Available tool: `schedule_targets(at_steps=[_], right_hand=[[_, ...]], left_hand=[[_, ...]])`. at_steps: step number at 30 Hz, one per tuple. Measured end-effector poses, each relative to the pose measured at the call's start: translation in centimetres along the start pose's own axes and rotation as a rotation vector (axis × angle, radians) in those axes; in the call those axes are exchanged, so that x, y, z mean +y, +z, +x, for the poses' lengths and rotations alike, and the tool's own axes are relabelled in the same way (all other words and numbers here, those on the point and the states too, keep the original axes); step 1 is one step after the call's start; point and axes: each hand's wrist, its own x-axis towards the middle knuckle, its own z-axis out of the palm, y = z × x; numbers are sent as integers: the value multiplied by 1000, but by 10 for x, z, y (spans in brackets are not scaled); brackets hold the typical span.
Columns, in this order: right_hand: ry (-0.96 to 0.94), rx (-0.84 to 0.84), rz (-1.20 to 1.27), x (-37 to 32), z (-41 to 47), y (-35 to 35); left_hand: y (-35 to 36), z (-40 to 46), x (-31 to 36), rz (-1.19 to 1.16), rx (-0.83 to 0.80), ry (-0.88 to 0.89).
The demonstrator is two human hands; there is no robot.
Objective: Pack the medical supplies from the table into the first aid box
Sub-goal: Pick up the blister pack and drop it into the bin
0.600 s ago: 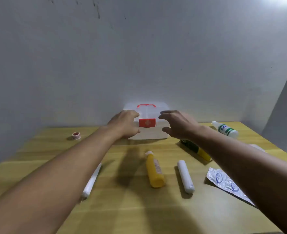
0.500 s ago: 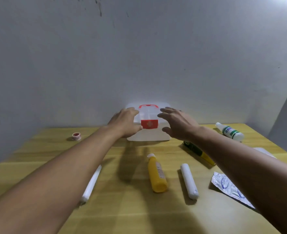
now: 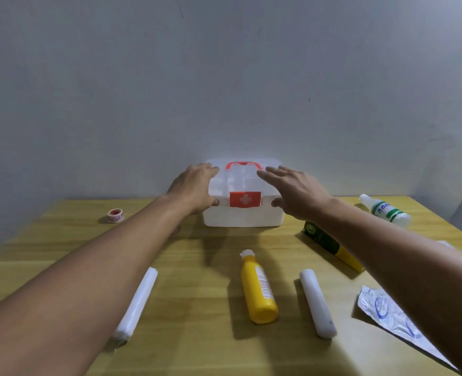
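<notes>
The white translucent first aid box [image 3: 242, 219] stands closed at the table's far edge, with a red handle and a red latch with a white cross [image 3: 245, 199]. My left hand [image 3: 194, 189] clasps its left end, fingers curled over the lid and thumb on the front. My right hand [image 3: 297, 191] clasps the right end, fingers stretched across the lid and thumb at the front rim. A yellow bottle [image 3: 258, 290], two white rolls [image 3: 317, 303] [image 3: 139, 298], a green-and-yellow tube [image 3: 326, 241], a white bottle with a green label [image 3: 387, 212], a foil packet [image 3: 387, 314] and a small tape roll [image 3: 115, 215] lie on the table.
The wooden table [image 3: 197, 335] ends against a grey wall just behind the box. The supplies lie spread in front of and beside the box. My right forearm covers part of the tube and the foil packet.
Both hands have moved forward from just in front of the box onto its lid, one at each end. The view has shifted slightly; the supplies have not moved.
</notes>
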Motion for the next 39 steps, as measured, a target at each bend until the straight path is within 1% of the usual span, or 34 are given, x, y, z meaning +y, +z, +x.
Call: schedule_targets(at_steps=[5,9,14,16,24,26,28,30,32,35,37,39], right_hand=[[-38,2,-7,0,-12,-11],[-72,71,10,-6,-22,-7],[-182,159,68,-15,-36,6],[-210,195,48,-17,-40,10],[-160,237,67,-18,-40,22],[-174,240,90,-16,-41,23],[-181,246,136,-12,-45,21],[-123,248,186,-5,-52,18],[-35,245,237,5,-63,11],[81,201,275,23,-89,-5],[132,168,244,39,-113,-14],[196,128,230,56,-141,-22]], left_hand=[[-3,-6,-5,8,-13,42],[-6,-17,-2,2,3,40],[-6,-23,6,-87,38,-23],[-5,-24,9,-116,45,-49],[0,-30,15,-151,93,-75],[-1,-29,16,-137,88,-76],[-4,-26,20,-72,65,-87],[-9,-22,27,35,48,-83],[-9,-20,38,86,86,-35],[-1,-23,64,23,175,128],[5,-32,94,-58,160,273],[14,-45,128,-125,76,392]])
